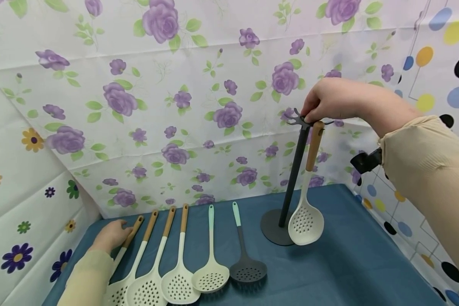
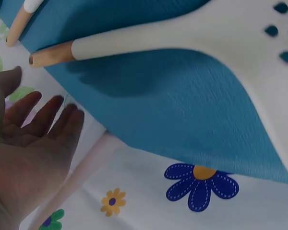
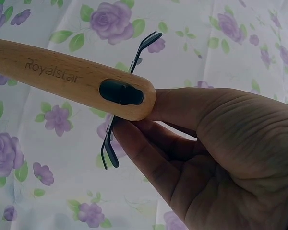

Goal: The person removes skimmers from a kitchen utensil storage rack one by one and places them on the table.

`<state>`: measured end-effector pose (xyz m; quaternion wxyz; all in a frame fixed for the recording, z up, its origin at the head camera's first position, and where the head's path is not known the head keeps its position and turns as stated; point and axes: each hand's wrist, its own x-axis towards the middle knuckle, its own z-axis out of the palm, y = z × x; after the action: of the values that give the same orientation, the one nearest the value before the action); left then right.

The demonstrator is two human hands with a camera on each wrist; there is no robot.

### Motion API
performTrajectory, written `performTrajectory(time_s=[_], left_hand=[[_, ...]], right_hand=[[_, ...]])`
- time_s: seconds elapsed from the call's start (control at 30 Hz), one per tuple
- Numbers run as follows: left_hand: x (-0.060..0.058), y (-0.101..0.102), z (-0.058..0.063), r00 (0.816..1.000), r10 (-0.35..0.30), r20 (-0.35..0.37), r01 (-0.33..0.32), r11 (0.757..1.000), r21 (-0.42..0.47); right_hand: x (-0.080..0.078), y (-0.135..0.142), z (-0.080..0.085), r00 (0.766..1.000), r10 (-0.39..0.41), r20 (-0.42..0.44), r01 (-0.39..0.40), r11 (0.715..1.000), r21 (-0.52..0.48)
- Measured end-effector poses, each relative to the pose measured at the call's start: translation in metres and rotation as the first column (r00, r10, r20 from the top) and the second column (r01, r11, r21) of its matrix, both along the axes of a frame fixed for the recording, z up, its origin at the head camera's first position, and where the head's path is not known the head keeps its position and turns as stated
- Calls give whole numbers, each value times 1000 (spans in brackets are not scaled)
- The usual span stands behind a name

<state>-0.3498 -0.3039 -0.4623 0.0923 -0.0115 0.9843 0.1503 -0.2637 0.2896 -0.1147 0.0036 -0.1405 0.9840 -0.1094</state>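
Observation:
My right hand (image 1: 338, 100) pinches the hooked top of a dark utensil stand (image 1: 293, 176) between thumb and fingers. From one hook hangs a white slotted skimmer (image 1: 306, 223) by its wooden handle (image 3: 62, 69), right beside those fingers; the stand leans slightly. At the far left, my left hand (image 1: 111, 236) is beside the leftmost skimmer's wooden handle (image 1: 134, 231). In the left wrist view, the left hand's fingers are loosely bent and hold nothing, a small gap from the handle end (image 2: 53, 54). That skimmer's head is partly hidden by its neighbour and sleeve in the head view.
Several white skimmers with wooden handles lie in a row, including one (image 1: 180, 282). To their right lie a cream skimmer (image 1: 211, 276) and a dark grey one (image 1: 248, 270), both mint-ended. Patterned cloth walls (image 1: 199, 170) border the blue tabletop (image 1: 367, 255) at back and sides.

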Motion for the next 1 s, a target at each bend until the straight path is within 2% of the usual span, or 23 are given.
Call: performTrajectory(time_s=[0.1,0.43,0.63,0.87,1.0], left_hand=[[2,-2,5,1000,-7,1,7,1000,-15],[14,-5,21,995,-76,-68,74,997,-32],[16,9,30,989,-95,-112,90,995,-51],[25,23,42,987,-113,-111,111,994,-16],[27,29,47,979,-141,-145,140,990,-20]], right_hand=[[0,-1,0,1000,2,-3,-2,1000,4],[-1,0,1,1000,9,4,-9,1000,6],[-1,0,1,1000,11,4,-11,1000,4],[-1,-1,1,1000,16,-5,-16,1000,9],[-1,-1,0,1000,17,-7,-16,1000,8]])
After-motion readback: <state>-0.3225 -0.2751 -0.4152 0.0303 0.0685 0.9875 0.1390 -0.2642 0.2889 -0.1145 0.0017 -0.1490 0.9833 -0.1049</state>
